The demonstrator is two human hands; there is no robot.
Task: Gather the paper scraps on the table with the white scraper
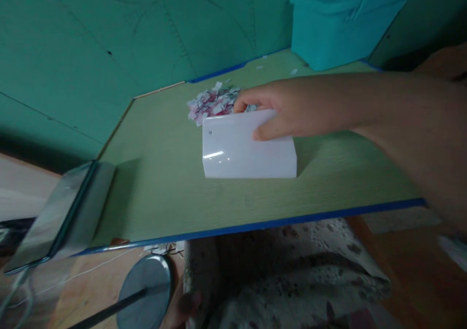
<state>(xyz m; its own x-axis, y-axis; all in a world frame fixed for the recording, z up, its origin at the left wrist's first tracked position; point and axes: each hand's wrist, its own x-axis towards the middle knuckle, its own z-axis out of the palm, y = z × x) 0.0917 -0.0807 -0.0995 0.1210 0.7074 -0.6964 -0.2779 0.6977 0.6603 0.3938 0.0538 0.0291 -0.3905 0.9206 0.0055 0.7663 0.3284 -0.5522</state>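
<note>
My right hand reaches in from the right and grips a glossy white plate by its upper edge. The thumb lies on the near face and the fingers go behind it. The plate has a small hole in its upper left corner and stands tilted on the light green tabletop. Just behind it lies a pile of small pink and white paper scraps, partly hidden by the hand and plate. My left hand is not in view.
A turquoise plastic bin stands at the back right, with a few loose scraps near it. A glass-like panel is at the left edge. Blue tape lines the front edge; below are a round base and floral fabric.
</note>
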